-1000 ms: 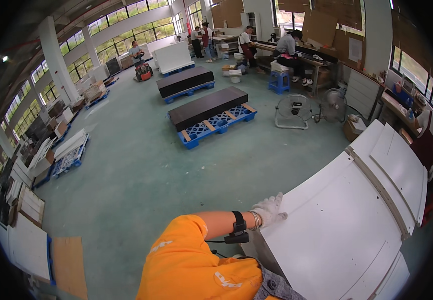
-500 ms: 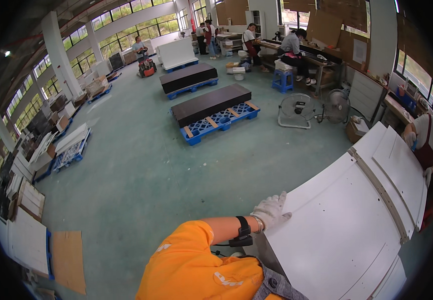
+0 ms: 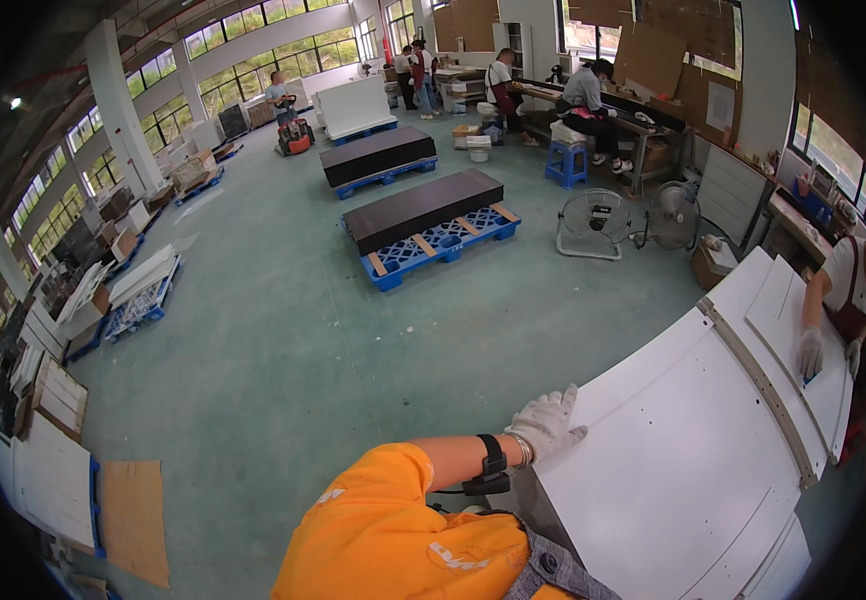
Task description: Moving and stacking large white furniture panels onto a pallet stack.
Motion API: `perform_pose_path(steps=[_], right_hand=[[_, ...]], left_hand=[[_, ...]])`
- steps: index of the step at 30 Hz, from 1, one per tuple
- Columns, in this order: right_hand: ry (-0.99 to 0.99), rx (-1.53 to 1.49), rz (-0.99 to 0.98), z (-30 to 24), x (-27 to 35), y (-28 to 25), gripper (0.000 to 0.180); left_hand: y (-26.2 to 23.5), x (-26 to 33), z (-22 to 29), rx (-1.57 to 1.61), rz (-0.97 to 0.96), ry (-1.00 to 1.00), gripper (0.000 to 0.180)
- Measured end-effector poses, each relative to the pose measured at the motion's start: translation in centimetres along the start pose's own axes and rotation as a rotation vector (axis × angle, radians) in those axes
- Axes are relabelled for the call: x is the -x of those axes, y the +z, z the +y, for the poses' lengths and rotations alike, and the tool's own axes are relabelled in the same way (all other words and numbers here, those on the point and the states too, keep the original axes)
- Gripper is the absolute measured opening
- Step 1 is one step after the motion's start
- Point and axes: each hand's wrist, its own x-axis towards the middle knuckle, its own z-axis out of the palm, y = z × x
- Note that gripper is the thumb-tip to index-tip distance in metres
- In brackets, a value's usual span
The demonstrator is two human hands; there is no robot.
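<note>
My left hand [image 3: 547, 425], in a pale work glove, lies on the left edge of a large white panel [image 3: 653, 450] with small dark holes. Its finger and thumb are apart over the panel's surface; part of the hand is hidden past the edge. A long grey-brown strip [image 3: 761, 385] crosses the panel, and beyond it lies a narrower white panel [image 3: 803, 335]. My right hand is out of view. At the far right a co-worker's gloved hand [image 3: 810, 355] is over that narrower panel, with something small and blue at its fingertips.
Dark stacked boards [image 3: 423, 208] sit on a blue pallet [image 3: 443, 245] ahead. Two floor fans [image 3: 593, 220] stand behind the panels. White boards [image 3: 53, 485] and a brown sheet [image 3: 133, 520] lie at left. A person stands by a red pallet truck [image 3: 295, 137]; others work along benches.
The co-worker's gloved hand at the right has come down and nearer, onto the narrower white panel. My left hand stays almost in place on the panel's edge.
</note>
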Motion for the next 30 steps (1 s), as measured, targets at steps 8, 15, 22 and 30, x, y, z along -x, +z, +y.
perform_pose_path(steps=[8, 15, 22, 30], right_hand=[[-0.001, -0.011, -0.003, 0.1, 0.0, 0.2, 0.072], [-0.003, -0.012, -0.008, 0.3, -0.2, 0.4, 0.072], [0.025, 0.011, -0.055, -0.3, 0.0, -0.3, 0.071], [0.056, 0.003, -0.097, -0.9, 0.3, -1.2, 0.07]], left_hand=[[0.1, -0.1, 0.0, 0.005, 0.004, 0.008, 0.08], [-0.2, 0.0, 0.0, 0.009, -0.009, -0.001, 0.08], [-0.2, -0.1, 0.0, 0.016, -0.012, 0.001, 0.079], [-0.3, 0.2, 0.1, 0.033, 0.0, 0.008, 0.079]])
